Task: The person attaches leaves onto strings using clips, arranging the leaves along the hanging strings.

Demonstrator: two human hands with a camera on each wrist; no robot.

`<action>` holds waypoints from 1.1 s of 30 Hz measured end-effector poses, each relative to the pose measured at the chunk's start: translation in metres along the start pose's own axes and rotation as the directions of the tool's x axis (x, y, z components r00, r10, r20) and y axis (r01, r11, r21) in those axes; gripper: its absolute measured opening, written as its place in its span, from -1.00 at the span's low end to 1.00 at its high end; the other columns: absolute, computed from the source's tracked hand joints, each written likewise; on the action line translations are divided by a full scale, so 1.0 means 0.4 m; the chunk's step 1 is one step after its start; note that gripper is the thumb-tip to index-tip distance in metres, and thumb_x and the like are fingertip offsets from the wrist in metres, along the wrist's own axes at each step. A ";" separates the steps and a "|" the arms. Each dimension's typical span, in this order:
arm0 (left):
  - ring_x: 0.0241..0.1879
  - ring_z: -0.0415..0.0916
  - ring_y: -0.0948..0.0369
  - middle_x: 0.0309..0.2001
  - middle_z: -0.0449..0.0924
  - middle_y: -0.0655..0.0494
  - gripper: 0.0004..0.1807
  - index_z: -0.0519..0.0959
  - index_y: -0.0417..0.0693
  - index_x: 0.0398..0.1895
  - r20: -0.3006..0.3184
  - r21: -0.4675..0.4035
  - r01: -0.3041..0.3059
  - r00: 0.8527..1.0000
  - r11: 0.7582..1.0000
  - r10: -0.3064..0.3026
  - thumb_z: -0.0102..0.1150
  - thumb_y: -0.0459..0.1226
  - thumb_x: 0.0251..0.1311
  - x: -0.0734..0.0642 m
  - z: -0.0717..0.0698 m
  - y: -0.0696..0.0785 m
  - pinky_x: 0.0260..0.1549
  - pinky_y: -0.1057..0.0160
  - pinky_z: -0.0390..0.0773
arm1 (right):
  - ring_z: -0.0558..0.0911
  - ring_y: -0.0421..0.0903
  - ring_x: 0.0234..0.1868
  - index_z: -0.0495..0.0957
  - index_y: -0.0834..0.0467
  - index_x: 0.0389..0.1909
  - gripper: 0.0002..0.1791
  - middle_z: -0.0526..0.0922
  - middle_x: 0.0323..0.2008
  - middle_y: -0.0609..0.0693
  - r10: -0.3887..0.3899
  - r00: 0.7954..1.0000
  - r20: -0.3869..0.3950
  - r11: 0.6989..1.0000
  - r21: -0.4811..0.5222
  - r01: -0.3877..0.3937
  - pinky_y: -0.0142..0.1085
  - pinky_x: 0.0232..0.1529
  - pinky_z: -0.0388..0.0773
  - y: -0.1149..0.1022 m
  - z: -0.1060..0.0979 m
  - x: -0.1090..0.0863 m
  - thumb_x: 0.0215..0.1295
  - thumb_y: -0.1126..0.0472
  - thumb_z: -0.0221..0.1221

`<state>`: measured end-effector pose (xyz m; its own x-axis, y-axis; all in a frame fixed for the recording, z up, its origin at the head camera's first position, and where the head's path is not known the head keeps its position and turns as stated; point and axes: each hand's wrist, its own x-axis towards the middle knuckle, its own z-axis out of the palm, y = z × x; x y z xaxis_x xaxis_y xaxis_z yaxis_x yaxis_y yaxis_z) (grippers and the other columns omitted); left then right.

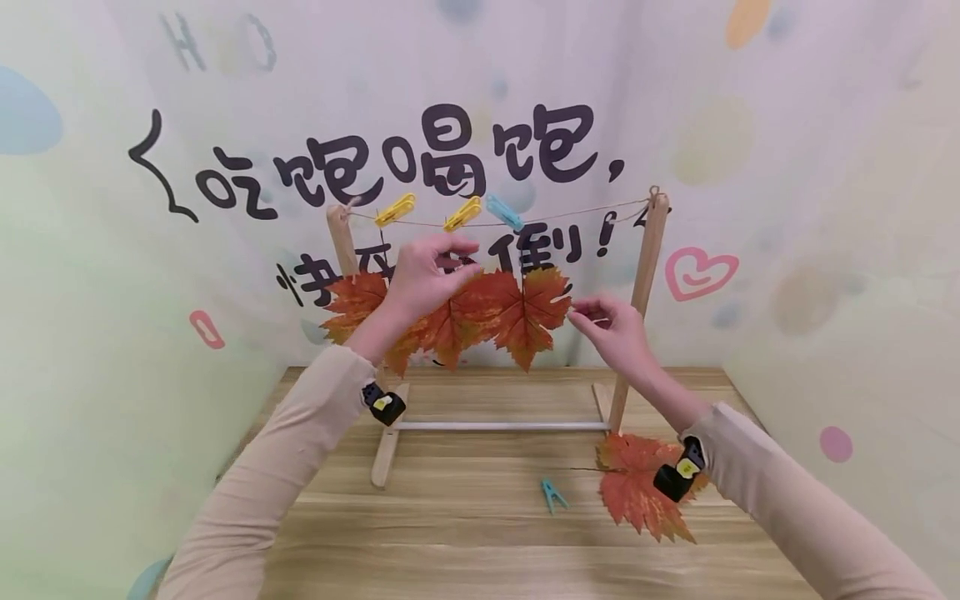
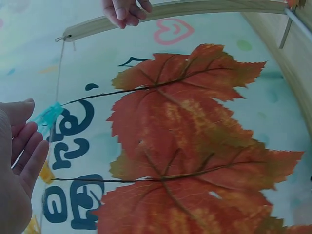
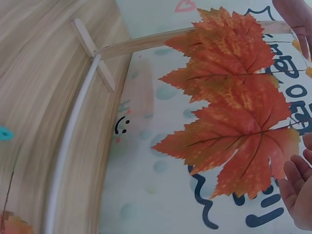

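Three orange-red artificial maple leaves hang in a row from a string (image 1: 577, 210). Two yellow clothespins (image 1: 462, 213) and a blue clothespin (image 1: 505, 212) sit on that string above them. My left hand (image 1: 427, 279) is raised in front of the middle leaf (image 1: 450, 329), below the clothespins. In the left wrist view, its thumb and fingers are apart beside the blue clothespin (image 2: 50, 116), with nothing gripped. At the edge of the rightmost leaf (image 1: 525, 317), my right hand (image 1: 615, 333) has loosely bent fingers; whether they touch the leaf I cannot tell.
Wooden posts (image 1: 648, 267) hold the string, joined low down by a white rod (image 1: 502, 426). On the wooden table (image 1: 450, 517) lie another maple leaf (image 1: 637, 492), partly under my right wrist, and a loose teal clothespin (image 1: 552, 495). A printed curtain (image 1: 810, 167) hangs behind.
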<state>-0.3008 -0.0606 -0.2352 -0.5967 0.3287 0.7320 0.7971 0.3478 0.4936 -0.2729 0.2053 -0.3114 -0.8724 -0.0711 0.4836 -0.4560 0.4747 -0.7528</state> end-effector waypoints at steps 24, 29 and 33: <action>-0.28 0.60 0.05 -0.25 0.62 -0.14 -0.77 0.60 -0.28 -0.27 0.113 -0.107 0.279 0.957 0.954 -0.267 0.32 -0.43 -0.07 -0.284 0.181 -0.168 -0.32 0.26 0.60 | 0.56 -0.08 -0.29 0.49 0.37 -0.10 -0.67 0.60 -0.30 0.12 0.161 0.958 0.238 0.987 -0.055 -0.152 -0.41 -0.29 0.50 0.227 0.017 -0.173 0.23 0.20 0.14; -0.26 0.58 0.02 -0.25 0.62 -0.14 -0.77 0.61 -0.28 -0.28 0.135 -0.152 0.362 0.929 0.920 -0.344 0.32 -0.43 -0.08 -0.346 0.228 -0.189 -0.30 0.26 0.59 | 0.57 -0.09 -0.30 0.49 0.39 -0.12 -0.70 0.61 -0.31 0.15 0.161 0.952 0.261 0.987 -0.044 -0.154 -0.41 -0.30 0.51 0.271 0.025 -0.203 0.19 0.27 0.16; -0.27 0.59 0.03 -0.28 0.64 -0.10 -0.77 0.61 -0.26 -0.28 0.157 -0.143 0.428 0.900 0.892 -0.407 0.32 -0.42 -0.09 -0.399 0.267 -0.206 -0.33 0.30 0.59 | 0.55 -0.16 -0.33 0.50 0.39 -0.15 -0.73 0.61 -0.33 0.14 0.166 0.946 0.277 0.986 -0.058 -0.156 -0.41 -0.33 0.50 0.306 0.034 -0.231 0.18 0.30 0.17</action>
<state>-0.2812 -0.0479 -0.4429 -0.8759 0.2922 0.3840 0.4686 0.3254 0.8213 -0.2503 0.2579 -0.4543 -0.9500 -0.2318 0.2091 -0.3036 0.5301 -0.7918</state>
